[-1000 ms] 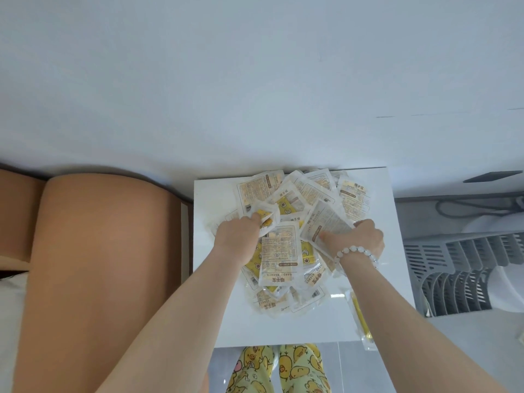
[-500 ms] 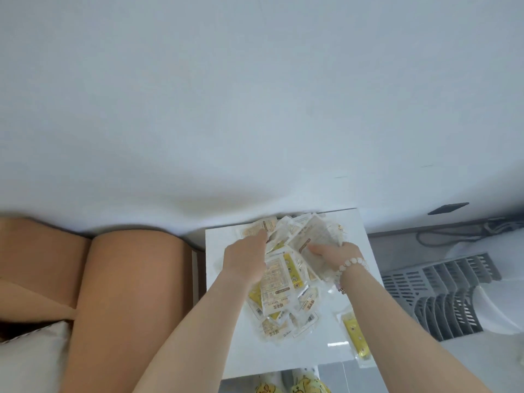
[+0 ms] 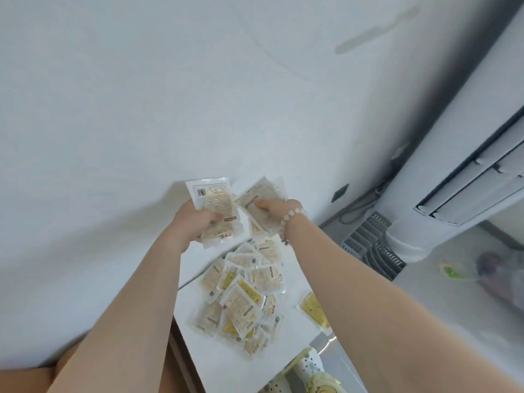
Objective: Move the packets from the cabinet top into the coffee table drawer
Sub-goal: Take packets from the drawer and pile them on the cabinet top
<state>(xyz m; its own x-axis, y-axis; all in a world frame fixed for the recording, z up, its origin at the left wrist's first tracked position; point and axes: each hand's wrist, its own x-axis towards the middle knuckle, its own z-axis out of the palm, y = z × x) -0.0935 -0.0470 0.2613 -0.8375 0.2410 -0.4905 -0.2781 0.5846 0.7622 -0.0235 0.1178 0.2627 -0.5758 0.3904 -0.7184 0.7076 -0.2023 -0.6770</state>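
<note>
Several clear packets with yellow and white print (image 3: 243, 296) lie in a loose pile on the white cabinet top (image 3: 209, 361). My left hand (image 3: 192, 222) grips a bunch of packets (image 3: 215, 202) raised above the far end of the cabinet. My right hand (image 3: 275, 208), with a bead bracelet at the wrist, grips another bunch of packets (image 3: 255, 202) right beside it. One yellow packet (image 3: 313, 309) lies apart at the cabinet's right edge, partly under my right forearm. No coffee table or drawer is in view.
A white wall fills the far side. A tall white air conditioner (image 3: 465, 165) stands at the right, with a grey slatted crate (image 3: 374, 245) and cables at its foot. A tan sofa side (image 3: 28, 381) sits at the lower left. Yellow-patterned slippers (image 3: 314, 378) show below.
Both hands have lifted off the pile, each with a bunch of packets. The camera has tilted and swung, so the cabinet now sits lower and the air conditioner shows at the right.
</note>
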